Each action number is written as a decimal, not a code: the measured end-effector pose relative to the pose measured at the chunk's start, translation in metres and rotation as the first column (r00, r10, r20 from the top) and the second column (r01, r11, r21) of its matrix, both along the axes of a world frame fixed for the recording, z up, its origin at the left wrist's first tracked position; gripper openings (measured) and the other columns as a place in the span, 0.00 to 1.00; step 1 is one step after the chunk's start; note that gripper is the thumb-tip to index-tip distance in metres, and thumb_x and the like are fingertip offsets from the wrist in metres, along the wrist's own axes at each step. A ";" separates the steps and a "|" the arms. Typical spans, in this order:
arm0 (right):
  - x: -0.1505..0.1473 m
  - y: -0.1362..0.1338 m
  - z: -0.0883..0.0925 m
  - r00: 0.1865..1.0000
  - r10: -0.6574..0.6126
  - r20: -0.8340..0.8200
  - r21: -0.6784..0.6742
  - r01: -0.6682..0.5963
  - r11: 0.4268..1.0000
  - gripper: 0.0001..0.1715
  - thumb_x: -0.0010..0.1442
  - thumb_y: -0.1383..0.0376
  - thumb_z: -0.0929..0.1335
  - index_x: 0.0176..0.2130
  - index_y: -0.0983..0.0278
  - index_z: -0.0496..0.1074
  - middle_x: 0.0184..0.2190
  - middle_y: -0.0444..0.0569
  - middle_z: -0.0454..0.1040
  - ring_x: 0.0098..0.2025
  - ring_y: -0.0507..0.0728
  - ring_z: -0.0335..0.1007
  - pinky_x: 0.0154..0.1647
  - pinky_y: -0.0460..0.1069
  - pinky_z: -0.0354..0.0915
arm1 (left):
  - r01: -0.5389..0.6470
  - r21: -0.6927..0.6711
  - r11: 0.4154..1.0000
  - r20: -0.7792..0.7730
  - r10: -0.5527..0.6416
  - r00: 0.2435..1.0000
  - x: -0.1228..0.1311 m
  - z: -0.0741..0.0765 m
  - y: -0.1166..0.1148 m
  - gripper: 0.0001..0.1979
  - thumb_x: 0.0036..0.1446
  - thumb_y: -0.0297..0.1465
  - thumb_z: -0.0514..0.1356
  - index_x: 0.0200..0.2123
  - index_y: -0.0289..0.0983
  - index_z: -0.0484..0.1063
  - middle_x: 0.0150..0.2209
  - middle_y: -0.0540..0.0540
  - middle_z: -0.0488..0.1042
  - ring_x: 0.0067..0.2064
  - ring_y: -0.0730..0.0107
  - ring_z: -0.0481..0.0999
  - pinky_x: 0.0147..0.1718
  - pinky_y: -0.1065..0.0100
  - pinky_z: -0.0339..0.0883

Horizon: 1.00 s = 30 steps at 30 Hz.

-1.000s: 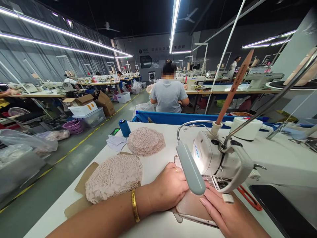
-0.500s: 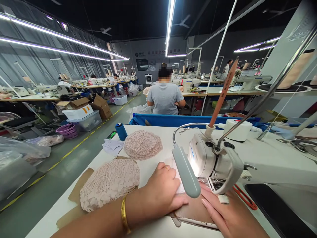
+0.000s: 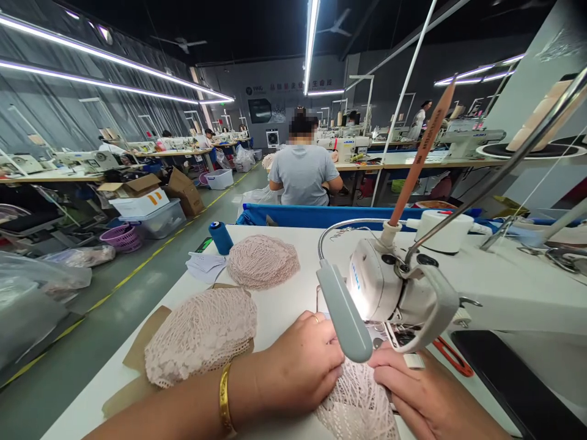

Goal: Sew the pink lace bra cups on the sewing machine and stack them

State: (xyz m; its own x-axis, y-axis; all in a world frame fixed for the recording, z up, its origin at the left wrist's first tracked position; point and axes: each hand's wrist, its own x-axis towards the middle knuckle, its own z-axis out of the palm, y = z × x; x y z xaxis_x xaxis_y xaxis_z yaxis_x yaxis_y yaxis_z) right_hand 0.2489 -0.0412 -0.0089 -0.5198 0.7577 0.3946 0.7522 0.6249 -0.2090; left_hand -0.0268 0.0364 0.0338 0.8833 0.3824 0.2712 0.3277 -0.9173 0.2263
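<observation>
A pale pink lace piece lies on the table in front of the sewing machine. My left hand, a gold bangle on its wrist, is closed on the lace's left edge, fingers curled under. My right hand pinches the upper right edge with thumb and fingers. The grey lamp head hides part of the needle area and the fingertips near it. Left of my left hand sits a stack of lace pieces on brown card. A second lace stack is farther back.
A blue thread spool stands at the table's back left edge. Red-handled snips and a black phone-like slab lie right of the machine. A person in a grey shirt sits ahead, beyond the blue cloth trough.
Brown card lay under my hands before; lace now shows there instead. My right hand has gone from flattened fingers to a pinch. My left hand has shifted slightly right and down.
</observation>
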 end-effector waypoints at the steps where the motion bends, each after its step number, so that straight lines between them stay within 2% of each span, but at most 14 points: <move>1: 0.001 0.000 0.000 1.000 0.016 0.006 -0.005 -0.016 1.000 0.19 0.70 0.68 0.65 0.51 0.52 0.81 0.47 0.49 0.85 0.45 0.59 0.84 0.44 0.49 0.80 | 0.000 0.000 1.000 0.036 0.000 0.999 0.001 -0.001 -0.003 0.03 0.70 0.29 0.61 0.41 0.37 0.73 0.46 0.42 0.77 0.46 0.59 0.77 0.48 0.59 0.73; 3: 0.000 0.000 -0.001 0.999 0.031 0.008 0.024 -0.031 0.999 0.23 0.71 0.68 0.65 0.60 0.53 0.79 0.50 0.51 0.84 0.49 0.60 0.84 0.47 0.50 0.80 | 0.009 -0.001 1.000 0.091 -0.009 0.996 0.003 -0.003 -0.008 0.05 0.72 0.30 0.61 0.48 0.36 0.74 0.50 0.41 0.79 0.49 0.58 0.77 0.51 0.58 0.73; 5: -0.002 0.002 -0.002 1.000 0.004 0.006 0.049 -0.004 0.999 0.25 0.71 0.67 0.65 0.64 0.54 0.76 0.55 0.51 0.83 0.53 0.61 0.83 0.52 0.51 0.80 | 0.015 0.004 1.000 0.084 -0.015 0.996 0.004 -0.006 -0.012 0.07 0.73 0.31 0.60 0.50 0.36 0.75 0.50 0.41 0.80 0.50 0.57 0.78 0.51 0.57 0.72; 7: 0.001 0.005 -0.006 0.996 -0.086 0.001 0.075 0.085 0.994 0.25 0.72 0.67 0.64 0.62 0.54 0.77 0.56 0.51 0.83 0.54 0.62 0.83 0.52 0.52 0.79 | 0.008 0.014 1.000 0.050 -0.009 0.999 0.004 -0.009 -0.014 0.06 0.73 0.30 0.60 0.46 0.36 0.76 0.48 0.42 0.81 0.48 0.58 0.79 0.51 0.58 0.72; 10: 0.013 0.010 -0.014 0.979 -0.192 0.062 0.155 0.181 0.971 0.21 0.69 0.68 0.63 0.53 0.54 0.81 0.55 0.51 0.83 0.51 0.65 0.83 0.45 0.56 0.80 | -0.001 0.013 1.000 0.016 0.000 1.000 0.004 -0.010 -0.014 0.06 0.73 0.29 0.60 0.42 0.37 0.76 0.46 0.43 0.81 0.47 0.58 0.80 0.51 0.59 0.72; 12: 0.021 0.010 -0.017 0.972 -0.187 0.140 0.195 0.158 0.968 0.17 0.68 0.68 0.65 0.49 0.56 0.81 0.54 0.52 0.84 0.50 0.66 0.83 0.47 0.59 0.80 | -0.007 0.015 1.000 0.008 0.007 1.000 0.003 -0.010 -0.015 0.07 0.73 0.30 0.60 0.40 0.36 0.76 0.46 0.42 0.81 0.48 0.58 0.80 0.52 0.58 0.72; 14: 0.021 0.007 -0.016 0.974 -0.156 0.166 0.207 0.120 0.971 0.19 0.69 0.69 0.65 0.52 0.58 0.81 0.55 0.53 0.84 0.51 0.66 0.82 0.52 0.61 0.79 | -0.009 0.029 1.000 0.007 0.009 1.000 0.003 -0.009 -0.015 0.08 0.73 0.31 0.60 0.39 0.36 0.75 0.47 0.41 0.81 0.49 0.57 0.80 0.53 0.57 0.73; 16: 0.014 0.004 -0.011 0.985 -0.058 0.163 0.181 0.028 0.983 0.24 0.69 0.70 0.65 0.60 0.59 0.79 0.59 0.54 0.82 0.53 0.64 0.82 0.55 0.58 0.79 | 0.001 0.048 0.999 0.016 -0.002 1.000 0.003 -0.008 -0.016 0.08 0.73 0.31 0.60 0.38 0.36 0.75 0.49 0.40 0.80 0.49 0.57 0.79 0.53 0.56 0.73; 19: 0.001 0.001 -0.003 0.979 0.094 0.179 0.125 -0.118 0.985 0.27 0.66 0.73 0.65 0.60 0.58 0.79 0.59 0.50 0.82 0.51 0.61 0.83 0.52 0.53 0.80 | 0.016 0.059 0.998 0.037 -0.019 0.999 0.004 -0.010 -0.017 0.07 0.73 0.30 0.60 0.38 0.36 0.74 0.48 0.41 0.80 0.48 0.58 0.79 0.51 0.58 0.74; 22: -0.003 0.000 0.000 0.979 0.094 0.183 0.093 -0.113 0.989 0.26 0.64 0.73 0.65 0.56 0.57 0.81 0.57 0.47 0.84 0.48 0.61 0.84 0.49 0.54 0.82 | 0.005 0.053 0.999 0.026 -0.006 1.000 0.006 -0.013 -0.018 0.07 0.72 0.30 0.60 0.39 0.36 0.74 0.46 0.41 0.80 0.46 0.59 0.79 0.49 0.59 0.74; 30: 0.001 0.002 -0.003 0.996 0.058 0.064 -0.015 -0.057 0.998 0.27 0.65 0.70 0.68 0.58 0.51 0.81 0.53 0.48 0.85 0.45 0.62 0.84 0.45 0.52 0.82 | -0.021 0.079 0.997 0.043 0.018 0.999 0.005 -0.015 -0.019 0.07 0.73 0.30 0.59 0.40 0.36 0.75 0.45 0.41 0.80 0.46 0.58 0.80 0.50 0.57 0.73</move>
